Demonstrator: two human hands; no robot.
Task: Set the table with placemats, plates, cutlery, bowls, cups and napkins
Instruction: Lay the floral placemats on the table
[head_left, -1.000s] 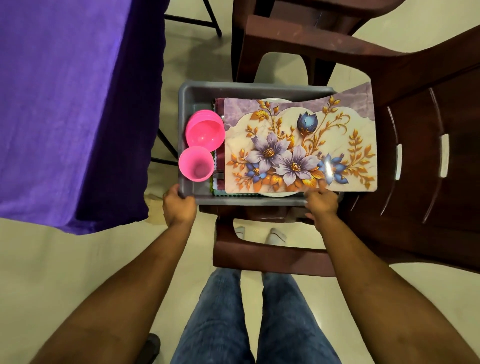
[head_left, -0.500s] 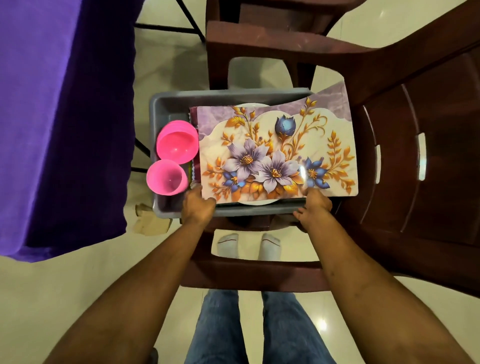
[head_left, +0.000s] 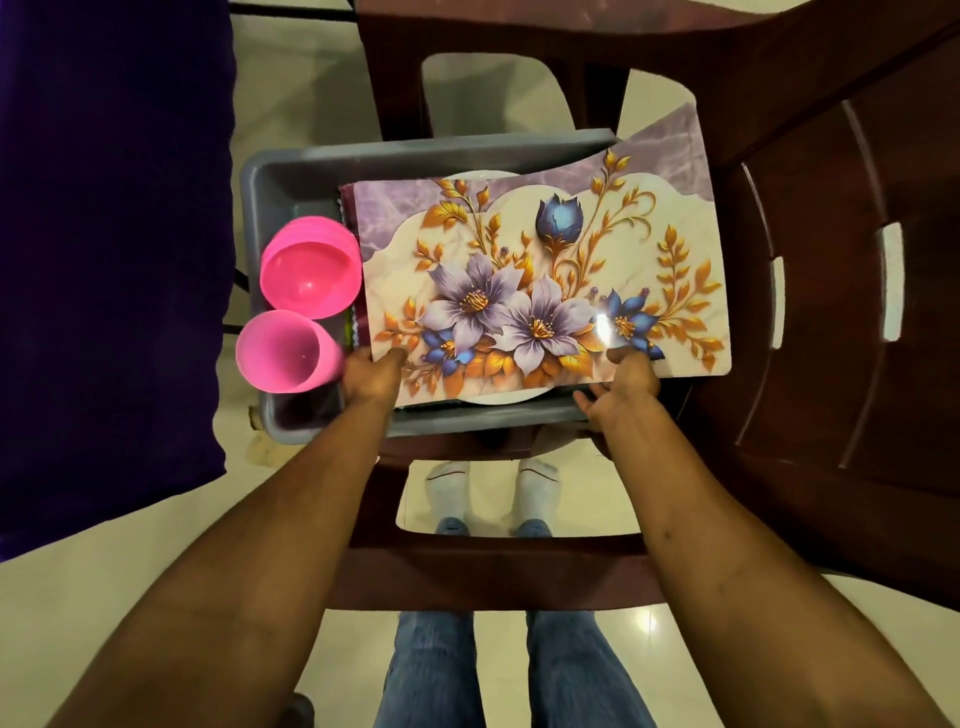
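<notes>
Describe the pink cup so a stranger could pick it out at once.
Find the grey tub sitting on the brown plastic chair. Along the tub's left side, beside the floral placemat, stand two pink vessels. The pink cup is the nearer one, next to the left hand, narrower and deeper than the pink bowl behind it.

**Both hands moved from tub rim onto placemat**

Left hand (head_left: 370, 375) gone from the near-left corner of the grey tub (head_left: 291, 171), where it gripped the rim a second ago, to the near-left corner of the floral placemat (head_left: 545, 280), thumb now on top of the print. Right hand (head_left: 621, 387) lifted off the tub's near rim, thumb laid on the placemat's near edge, fingers spread below it. Placemat's near edge now pinched at both ends. Camera drawn in closer over the tub, so everything looms larger.
</notes>
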